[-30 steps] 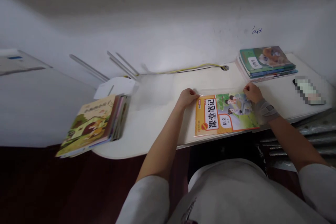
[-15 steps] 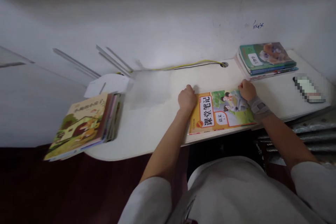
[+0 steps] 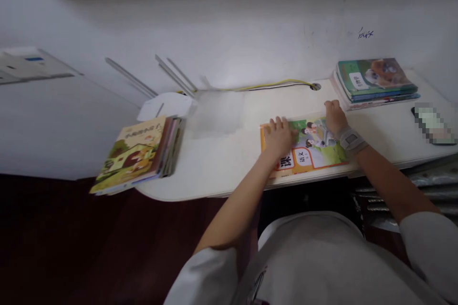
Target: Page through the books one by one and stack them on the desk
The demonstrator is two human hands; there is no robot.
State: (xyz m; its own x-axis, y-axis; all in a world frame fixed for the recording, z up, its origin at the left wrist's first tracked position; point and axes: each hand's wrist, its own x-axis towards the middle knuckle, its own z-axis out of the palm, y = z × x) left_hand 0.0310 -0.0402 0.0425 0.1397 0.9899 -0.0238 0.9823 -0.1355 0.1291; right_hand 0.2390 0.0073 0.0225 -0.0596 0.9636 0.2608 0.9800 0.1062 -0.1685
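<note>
An orange-bordered book [image 3: 324, 155] with Chinese characters and cartoon children on its cover lies near the front edge of the white desk. My left hand [image 3: 279, 138] rests flat on the left part of that cover, fingers stretched out, hiding some of the title. At the book's upper right corner is my right hand [image 3: 335, 118], its fingers curled and closed on the edge; the fingertips are partly hidden. A grey band [image 3: 352, 139] circles my right wrist.
A stack of picture books [image 3: 134, 152] overhangs the desk's left end. Another stack, topped by a green book [image 3: 375, 76], stands at the back right, with a pixelated phone-like device [image 3: 432, 125] in front. A yellow cable [image 3: 275, 84] enters a hole in the desk [image 3: 196, 167].
My left hand has gone from the book's left edge onto its cover, its fingers opening out flat. My right hand stays at the upper right corner. The view has shifted somewhat left.
</note>
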